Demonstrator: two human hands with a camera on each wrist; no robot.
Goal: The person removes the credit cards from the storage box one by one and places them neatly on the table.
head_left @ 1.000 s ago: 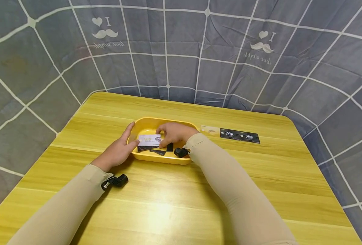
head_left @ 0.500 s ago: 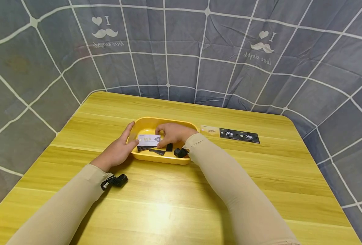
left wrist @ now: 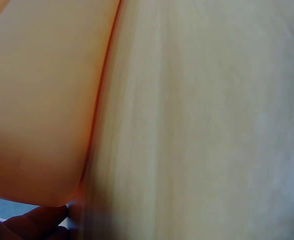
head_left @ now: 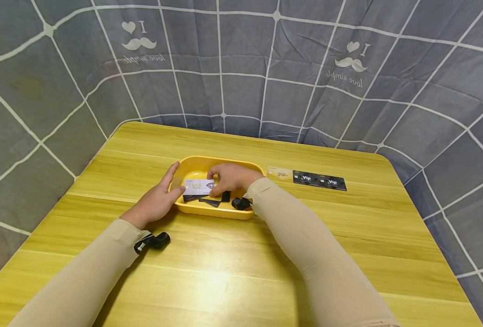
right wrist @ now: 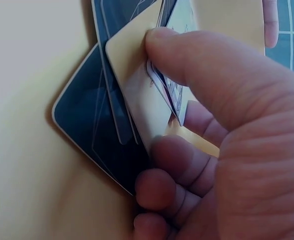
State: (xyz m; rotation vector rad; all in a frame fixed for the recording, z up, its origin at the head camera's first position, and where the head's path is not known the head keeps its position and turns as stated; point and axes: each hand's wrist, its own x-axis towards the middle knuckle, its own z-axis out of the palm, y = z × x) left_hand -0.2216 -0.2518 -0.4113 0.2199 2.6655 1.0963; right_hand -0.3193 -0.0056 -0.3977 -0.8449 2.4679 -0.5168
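Note:
A yellow plastic bin [head_left: 214, 214] holds several overlapping cards. Its left end is gripped by my left hand [head_left: 155, 202], thumb over the rim and fingers along the outer wall. That thumb's tip is beside the left edge of a white VIP card [head_left: 198, 186], on top of dark cards [head_left: 191, 198]. Inside the bin, my right hand [head_left: 230, 177] has its thumb and fingers at the cards. The right wrist view shows the thumb and a finger pinching a gold card [right wrist: 137, 82] by its edges, above a black card [right wrist: 87, 110]. Some fingertips are hidden behind the cards.
Right of the bin, a gold card [head_left: 280, 173] and two black VIP cards [head_left: 306, 178] lie in a row on the wooden table [head_left: 208, 268]. A grey checked cloth [head_left: 241, 59] hangs behind the table. Black wrist cameras [head_left: 158, 241] sit on both wrists.
My right thumb has shifted slightly left over the cards since a second ago. My left hand, the bin and the row of cards look unchanged.

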